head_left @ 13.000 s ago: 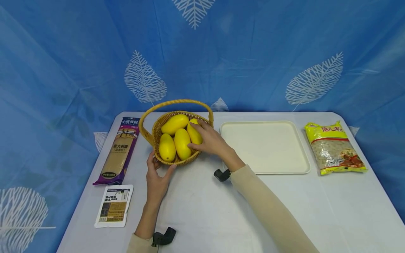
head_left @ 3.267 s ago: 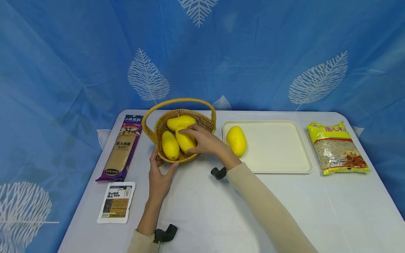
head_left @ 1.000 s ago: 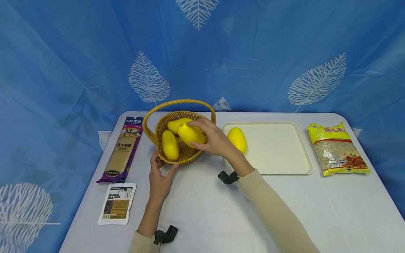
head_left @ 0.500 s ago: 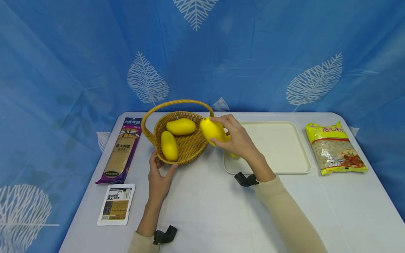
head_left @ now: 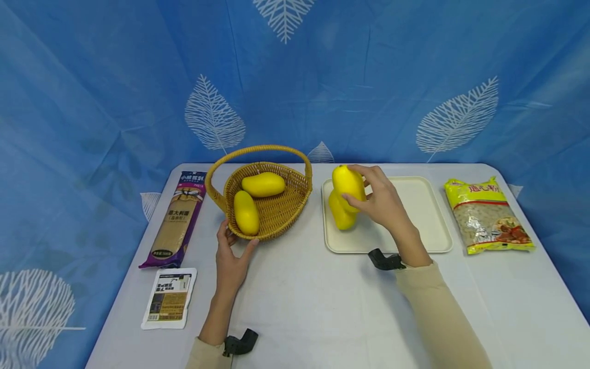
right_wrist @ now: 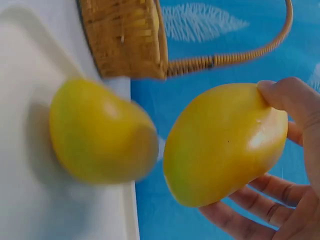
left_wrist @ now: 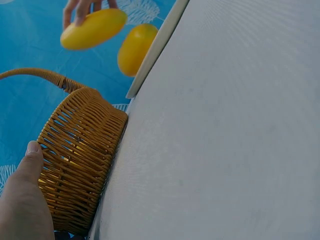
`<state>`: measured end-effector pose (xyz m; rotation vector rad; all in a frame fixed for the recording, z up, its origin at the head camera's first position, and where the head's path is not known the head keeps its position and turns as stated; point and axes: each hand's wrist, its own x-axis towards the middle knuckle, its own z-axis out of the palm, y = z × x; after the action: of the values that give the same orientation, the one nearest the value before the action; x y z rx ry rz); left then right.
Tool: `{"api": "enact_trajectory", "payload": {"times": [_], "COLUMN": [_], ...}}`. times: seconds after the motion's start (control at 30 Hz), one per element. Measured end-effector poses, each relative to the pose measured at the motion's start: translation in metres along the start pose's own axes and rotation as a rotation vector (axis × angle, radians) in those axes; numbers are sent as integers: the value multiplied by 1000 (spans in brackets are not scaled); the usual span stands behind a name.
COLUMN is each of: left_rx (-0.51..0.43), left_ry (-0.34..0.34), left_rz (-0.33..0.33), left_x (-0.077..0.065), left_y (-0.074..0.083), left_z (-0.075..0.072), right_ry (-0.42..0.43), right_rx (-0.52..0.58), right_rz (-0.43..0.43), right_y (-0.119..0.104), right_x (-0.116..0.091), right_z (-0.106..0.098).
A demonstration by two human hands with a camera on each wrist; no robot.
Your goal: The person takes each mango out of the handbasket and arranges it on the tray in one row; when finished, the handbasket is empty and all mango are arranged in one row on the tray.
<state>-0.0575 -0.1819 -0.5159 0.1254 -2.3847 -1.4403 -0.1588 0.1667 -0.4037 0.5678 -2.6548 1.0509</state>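
Observation:
My right hand (head_left: 382, 201) grips a yellow mango (head_left: 349, 185) between thumb and fingers, above the left part of a cream tray (head_left: 405, 215). In the right wrist view, the held mango (right_wrist: 225, 142) is clear of a second mango (right_wrist: 97, 135) lying on the tray. Seen from the head, the held one partly covers that lying mango (head_left: 342, 218). My left hand (head_left: 232, 266) holds the near left side of a wicker basket (head_left: 282, 211), its thumb at the rim in the left wrist view. Inside the basket lie two mangoes, one across the back (head_left: 264, 184) and one at left (head_left: 246, 212).
Left of the basket lies a long purple pasta pack (head_left: 177, 218), with a small white-edged packet (head_left: 169, 299) nearer the front. A yellow-topped clear bag (head_left: 488, 215) of pale pieces sits right of the tray. The basket's arched handle (head_left: 260, 148) stands upright.
My right hand has lifted a mango out of the basket and carried it right, over the tray. Earlier, another mango went from basket to tray. My left hand has stayed at the basket.

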Motion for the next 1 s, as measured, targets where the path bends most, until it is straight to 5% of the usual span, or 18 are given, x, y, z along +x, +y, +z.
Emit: {"api": "enact_trajectory", "payload": {"times": [0.53, 1.0], "left_rx": [-2, -9], "left_ry": [-6, -2], "left_rz": [-3, 18], "left_x": [1, 2], "left_y": [4, 6], "left_z": [-1, -2], "right_ry": [-101, -212], "right_rx": [-83, -30], "right_rz": [303, 401], "right_y": [45, 60], "right_x": [-15, -16], "right_z": [-9, 0]}}
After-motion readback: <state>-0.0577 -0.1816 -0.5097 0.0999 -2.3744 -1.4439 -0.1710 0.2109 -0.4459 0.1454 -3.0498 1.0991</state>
